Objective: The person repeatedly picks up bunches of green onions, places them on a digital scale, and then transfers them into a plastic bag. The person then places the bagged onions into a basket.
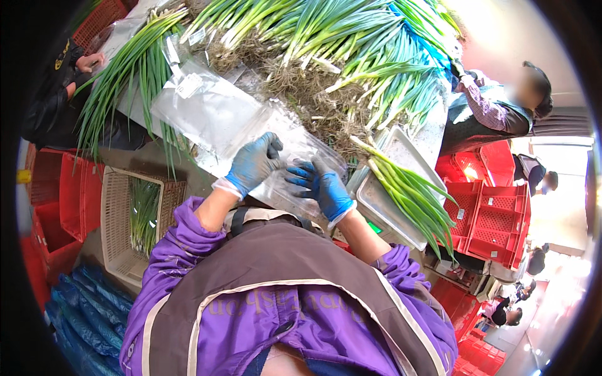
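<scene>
Both my hands wear grey-blue gloves over thin clear ones, above a pile of clear plastic bags (pixel 207 101) at the table's near edge. My left hand (pixel 256 162) has its fingers loosely bent and the thumb apart, with nothing visible between them. Beside it, my right hand (pixel 324 185) spreads its fingers over a clear bag (pixel 277 127); whether they touch the plastic cannot be told. To the right, a bunch of spring onions (pixel 404 188) lies across a white tray (pixel 400 145). A heap of rooted spring onions (pixel 320 42) covers the far part of the table.
More spring onions (pixel 136 70) hang over the table's left edge. A beige plastic crate (pixel 113 211) at lower left holds bagged spring onions (pixel 143 216). Red crates (pixel 494 216) stand at both sides. One person's hand (pixel 89 62) is at left; another person (pixel 494 103) stands at right.
</scene>
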Available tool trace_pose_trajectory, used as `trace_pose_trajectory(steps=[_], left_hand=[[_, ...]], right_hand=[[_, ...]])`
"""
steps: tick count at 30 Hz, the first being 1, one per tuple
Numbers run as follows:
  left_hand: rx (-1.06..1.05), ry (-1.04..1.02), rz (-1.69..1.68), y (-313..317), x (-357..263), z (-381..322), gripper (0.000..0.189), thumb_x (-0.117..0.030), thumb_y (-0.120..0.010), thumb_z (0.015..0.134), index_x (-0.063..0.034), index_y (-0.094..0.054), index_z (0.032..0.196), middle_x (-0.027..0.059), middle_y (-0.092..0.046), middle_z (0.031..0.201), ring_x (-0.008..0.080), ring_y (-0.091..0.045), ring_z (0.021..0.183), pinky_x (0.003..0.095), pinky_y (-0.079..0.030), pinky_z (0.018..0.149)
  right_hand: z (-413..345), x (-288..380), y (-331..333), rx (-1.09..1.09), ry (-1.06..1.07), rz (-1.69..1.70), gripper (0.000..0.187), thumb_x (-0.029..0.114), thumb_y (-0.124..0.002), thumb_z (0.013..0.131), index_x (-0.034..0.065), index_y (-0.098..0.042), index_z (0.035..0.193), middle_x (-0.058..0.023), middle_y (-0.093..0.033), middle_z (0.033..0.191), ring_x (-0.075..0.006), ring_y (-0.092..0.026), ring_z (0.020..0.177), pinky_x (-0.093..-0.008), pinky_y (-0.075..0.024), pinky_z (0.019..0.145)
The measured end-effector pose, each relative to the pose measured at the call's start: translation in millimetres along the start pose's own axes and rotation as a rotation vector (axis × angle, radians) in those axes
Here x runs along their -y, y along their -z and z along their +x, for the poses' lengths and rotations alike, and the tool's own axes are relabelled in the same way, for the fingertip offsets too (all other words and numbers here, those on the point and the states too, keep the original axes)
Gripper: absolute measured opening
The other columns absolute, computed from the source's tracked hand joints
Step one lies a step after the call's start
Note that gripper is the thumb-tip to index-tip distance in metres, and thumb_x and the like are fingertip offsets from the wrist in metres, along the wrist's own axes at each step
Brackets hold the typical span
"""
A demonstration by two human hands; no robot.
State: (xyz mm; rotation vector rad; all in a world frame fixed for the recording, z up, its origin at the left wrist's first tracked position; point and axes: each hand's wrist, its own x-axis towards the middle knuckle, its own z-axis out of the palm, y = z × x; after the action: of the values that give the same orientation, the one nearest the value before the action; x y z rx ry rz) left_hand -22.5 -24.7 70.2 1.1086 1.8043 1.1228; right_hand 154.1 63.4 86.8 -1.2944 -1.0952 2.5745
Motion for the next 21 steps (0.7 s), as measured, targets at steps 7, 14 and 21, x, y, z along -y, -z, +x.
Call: trace_pose_trajectory(steps=[7, 14, 21], left_hand=[[-0.017, 0.015, -0.152, 5.0, -7.9, 8.9, 0.030, -0.008, -0.079, 0.071, -0.0054, -0.059, 0.092, 0.0003, -0.057, 0.073, 0.0084, -0.054, 0.067, 0.0257, -0.046, 0.061], [0.229, 0.015, -0.182, 10.4, -6.3, 16.5, 0.029, -0.012, -0.074, 0.079, -0.0027, -0.056, 0.100, 0.0035, -0.061, 0.078, 0.0118, -0.056, 0.069, 0.0277, -0.049, 0.066], [-0.158, 0.079, 0.146, 20.2, -11.1, 12.8, 0.024, -0.013, -0.068, 0.077, -0.0023, -0.053, 0.092, 0.0130, -0.060, 0.075, 0.0251, -0.061, 0.067, 0.0360, -0.048, 0.063]], right_hand=[[5.7, 25.2, -8.1, -0.234, 0.090, -0.344, 0.027, 0.023, -0.057, 0.093, -0.0021, -0.064, 0.099, -0.0145, -0.069, 0.091, -0.0213, -0.070, 0.079, -0.0277, -0.0538, 0.062], [4.1, 34.5, 1.8, -0.015, 0.267, -0.563, 0.024, 0.021, -0.057, 0.094, -0.0008, -0.068, 0.097, -0.0058, -0.067, 0.082, -0.0103, -0.061, 0.072, -0.0253, -0.0505, 0.067], [-0.7, 105.2, 18.9, 0.476, 0.146, -0.911, 0.032, 0.026, -0.051, 0.097, -0.0006, -0.068, 0.101, -0.0091, -0.070, 0.088, -0.0135, -0.062, 0.078, -0.0310, -0.0502, 0.075]])
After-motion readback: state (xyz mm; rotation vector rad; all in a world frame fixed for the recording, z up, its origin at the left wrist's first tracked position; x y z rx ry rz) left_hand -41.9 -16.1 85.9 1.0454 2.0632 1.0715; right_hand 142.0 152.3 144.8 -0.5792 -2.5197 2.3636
